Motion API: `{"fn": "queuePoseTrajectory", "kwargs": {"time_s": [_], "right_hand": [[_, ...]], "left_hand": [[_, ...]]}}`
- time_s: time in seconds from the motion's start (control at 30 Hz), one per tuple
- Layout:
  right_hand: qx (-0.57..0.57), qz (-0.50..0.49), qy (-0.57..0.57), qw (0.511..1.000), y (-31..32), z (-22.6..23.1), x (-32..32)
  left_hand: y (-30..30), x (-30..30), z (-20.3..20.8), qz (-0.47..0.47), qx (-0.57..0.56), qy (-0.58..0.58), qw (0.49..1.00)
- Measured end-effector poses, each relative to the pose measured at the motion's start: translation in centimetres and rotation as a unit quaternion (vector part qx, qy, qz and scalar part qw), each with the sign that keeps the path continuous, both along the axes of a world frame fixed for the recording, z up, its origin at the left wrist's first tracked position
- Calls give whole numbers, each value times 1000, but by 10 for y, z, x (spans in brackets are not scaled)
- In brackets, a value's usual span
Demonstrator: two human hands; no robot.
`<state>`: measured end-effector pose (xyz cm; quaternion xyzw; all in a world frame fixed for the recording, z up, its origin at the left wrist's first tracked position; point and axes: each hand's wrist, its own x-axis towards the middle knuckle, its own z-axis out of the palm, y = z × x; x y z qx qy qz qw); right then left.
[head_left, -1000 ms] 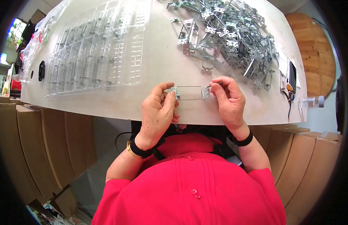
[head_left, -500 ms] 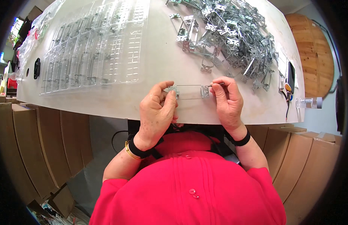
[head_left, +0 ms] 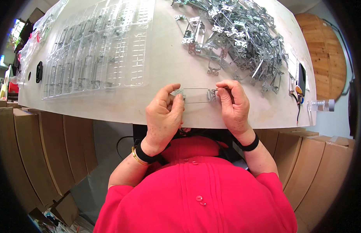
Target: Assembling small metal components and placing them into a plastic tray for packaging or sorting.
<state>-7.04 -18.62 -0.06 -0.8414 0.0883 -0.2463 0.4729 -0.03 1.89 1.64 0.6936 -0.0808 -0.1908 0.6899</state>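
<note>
My left hand point(head_left: 163, 112) pinches one end of a small metal bracket frame point(head_left: 211, 95) between thumb and forefinger. Two thin parallel wires join the frame's plates, and it is held level just above the table's near part. At the frame's other plate my right hand point(head_left: 235, 106) is closed, thumb against forefinger, on a small thin metal rod point(head_left: 216, 90). Only the tip of that rod shows; the fingers cover the rest. Whether it touches the plate I cannot tell.
A tangled heap of similar metal brackets point(head_left: 242, 35) covers the table's far right. Clear plastic trays point(head_left: 134, 58) with brackets in their slots lie at left. A black phone-like object point(head_left: 302, 77) and a clear cylinder point(head_left: 322, 105) are at the right edge. Cardboard boxes point(head_left: 52, 151) stand below.
My right hand has shifted slightly left toward the frame, and less of the thin rod shows between its fingers. My left hand keeps its grip almost in place.
</note>
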Motion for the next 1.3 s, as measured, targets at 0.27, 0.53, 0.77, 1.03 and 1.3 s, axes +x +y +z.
{"fn": "queuePoseTrajectory", "kwargs": {"time_s": [0.27, 0.53, 0.77, 1.03, 1.3], "right_hand": [[-58, -1, -15, 998, 2, 8, 3], [-49, -9, -13, 999, 2, 6, 2], [-31, -15, -6, 999, 3, 6, 2], [-38, -21, -18, 999, 3, 5, 2], [-38, -19, -29, 999, 2, 4, 4]], "left_hand": [[0, 0, 0, 1, 6, -11, 1000], [0, 0, 0, 1, 24, -29, 999], [0, 0, -1, 1, 17, -27, 999], [0, -1, -3, 1, 16, -24, 1000], [-1, -1, -1, 1, 14, -16, 1000]]}}
